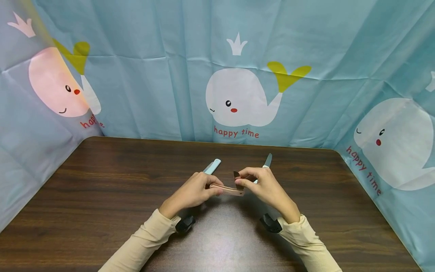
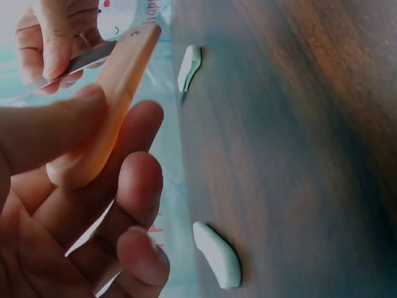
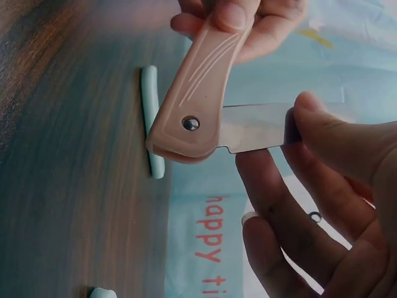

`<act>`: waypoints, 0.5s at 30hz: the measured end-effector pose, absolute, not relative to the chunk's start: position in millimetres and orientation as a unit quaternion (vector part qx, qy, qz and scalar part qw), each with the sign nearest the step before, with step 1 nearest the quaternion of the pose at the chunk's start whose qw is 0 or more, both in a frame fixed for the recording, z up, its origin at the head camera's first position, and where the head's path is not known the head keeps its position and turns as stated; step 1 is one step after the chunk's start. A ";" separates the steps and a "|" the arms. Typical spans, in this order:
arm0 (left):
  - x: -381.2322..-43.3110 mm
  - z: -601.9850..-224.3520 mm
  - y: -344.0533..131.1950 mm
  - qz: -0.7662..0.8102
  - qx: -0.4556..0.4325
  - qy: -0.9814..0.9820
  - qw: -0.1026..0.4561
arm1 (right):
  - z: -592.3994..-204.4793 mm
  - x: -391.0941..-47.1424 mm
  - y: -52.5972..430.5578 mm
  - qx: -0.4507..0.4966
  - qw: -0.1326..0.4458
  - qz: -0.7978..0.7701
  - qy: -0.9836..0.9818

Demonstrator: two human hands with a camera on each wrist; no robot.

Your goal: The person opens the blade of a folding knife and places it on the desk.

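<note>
A folding knife with a pink handle is held up over the table between both hands. My left hand pinches the handle's rear end between thumb and fingers. The thumb and fingers of my right hand pinch the metal blade, which stands out at about a right angle from the handle. A round pivot and pale curved lines mark the handle in the right wrist view.
On the brown wooden table lies a pale blue folding knife beyond the left hand. Another pale-handled knife, its blade out, lies behind the right hand. A blue curtain with printed whales surrounds the table's far sides.
</note>
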State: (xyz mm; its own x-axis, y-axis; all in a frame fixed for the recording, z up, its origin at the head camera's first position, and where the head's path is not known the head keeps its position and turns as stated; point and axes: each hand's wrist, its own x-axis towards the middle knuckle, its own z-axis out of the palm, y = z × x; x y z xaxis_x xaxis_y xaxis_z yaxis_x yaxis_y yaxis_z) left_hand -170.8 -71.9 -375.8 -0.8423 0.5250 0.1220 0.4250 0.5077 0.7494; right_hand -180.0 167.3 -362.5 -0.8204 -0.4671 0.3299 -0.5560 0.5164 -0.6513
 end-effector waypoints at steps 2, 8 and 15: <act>-172.1 -376.0 -73.1 0.411 0.271 0.869 0.055 | -362.6 -180.7 168.0 0.290 0.059 0.391 -0.871; -174.8 -375.8 -77.9 0.409 0.264 0.873 0.036 | -359.8 -182.1 171.9 0.257 0.069 0.402 -0.876; -176.1 -371.6 -79.9 0.422 0.256 0.869 0.036 | -359.7 -184.8 177.5 0.236 0.058 0.419 -0.875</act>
State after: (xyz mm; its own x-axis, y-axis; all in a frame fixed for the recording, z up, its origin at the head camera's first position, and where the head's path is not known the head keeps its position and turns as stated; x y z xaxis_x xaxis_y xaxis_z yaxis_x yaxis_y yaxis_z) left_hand -176.1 -79.9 -371.6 -0.8663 0.4751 0.1543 0.4151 0.5127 0.7516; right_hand -184.8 177.5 -359.7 -0.8816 -0.3650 0.2994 -0.4621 0.5377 -0.7052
